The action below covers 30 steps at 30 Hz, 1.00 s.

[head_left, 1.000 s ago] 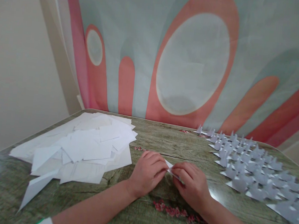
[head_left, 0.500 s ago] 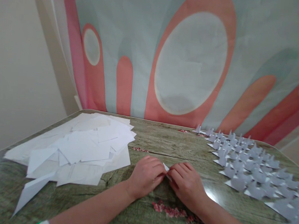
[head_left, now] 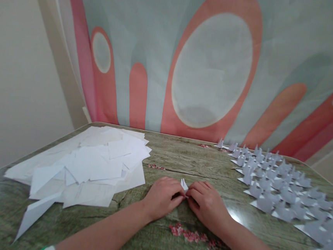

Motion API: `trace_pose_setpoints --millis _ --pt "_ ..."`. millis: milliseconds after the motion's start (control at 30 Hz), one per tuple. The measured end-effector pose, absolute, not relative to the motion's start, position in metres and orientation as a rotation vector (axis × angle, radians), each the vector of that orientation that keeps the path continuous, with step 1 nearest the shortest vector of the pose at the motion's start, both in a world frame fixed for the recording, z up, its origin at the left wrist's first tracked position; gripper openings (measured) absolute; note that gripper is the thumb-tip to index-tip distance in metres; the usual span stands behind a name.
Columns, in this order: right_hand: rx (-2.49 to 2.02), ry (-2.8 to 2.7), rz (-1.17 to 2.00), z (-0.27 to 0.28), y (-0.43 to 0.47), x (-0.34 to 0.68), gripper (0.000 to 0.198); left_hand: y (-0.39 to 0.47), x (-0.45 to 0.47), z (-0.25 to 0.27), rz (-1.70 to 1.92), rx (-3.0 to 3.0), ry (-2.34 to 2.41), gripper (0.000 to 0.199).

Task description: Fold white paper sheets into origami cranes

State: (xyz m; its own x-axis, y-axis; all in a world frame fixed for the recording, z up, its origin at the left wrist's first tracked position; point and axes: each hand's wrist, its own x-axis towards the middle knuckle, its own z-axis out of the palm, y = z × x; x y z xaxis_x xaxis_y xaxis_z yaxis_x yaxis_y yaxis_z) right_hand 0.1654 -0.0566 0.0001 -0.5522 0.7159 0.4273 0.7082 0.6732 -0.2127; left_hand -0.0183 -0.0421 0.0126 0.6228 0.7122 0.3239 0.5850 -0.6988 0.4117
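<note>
Between my two hands is a small folded white paper (head_left: pixel 184 184), its pointed top sticking up past the fingertips. My left hand (head_left: pixel 164 195) pinches it from the left, thumb and fingers closed on its lower part. From the other side my right hand (head_left: pixel 206 200) grips it too, fingers curled together. The fingertips of both hands meet, and they hide most of the paper's lower part. Both hands are low over the table near its middle.
A spread-out pile of white paper sheets (head_left: pixel 93 161) covers the left of the wood-patterned table (head_left: pixel 192 160). One folded sheet (head_left: pixel 38 211) juts from its front. Rows of small folded white paper figures (head_left: pixel 269 184) stand on the right. A patterned backdrop (head_left: pixel 160 31) hangs behind.
More of the folded paper's tip now shows above my fingers, with a dark slit in it. My left fingers have shifted slightly; both arms stay nearly in place.
</note>
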Motion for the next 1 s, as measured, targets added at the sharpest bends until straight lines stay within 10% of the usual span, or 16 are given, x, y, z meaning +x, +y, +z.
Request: trace_pose_setpoints --millis 333,1000 --pt "-1.077 -2.310 0.570 0.002 -0.039 0.179 0.012 -0.040 -0.017 0.013 0.689 2.402 1.136 0.005" --pt "-1.211 -2.159 0.612 -0.007 -0.035 0.171 0.011 -0.033 -0.014 0.011 0.763 2.250 1.154 0.005"
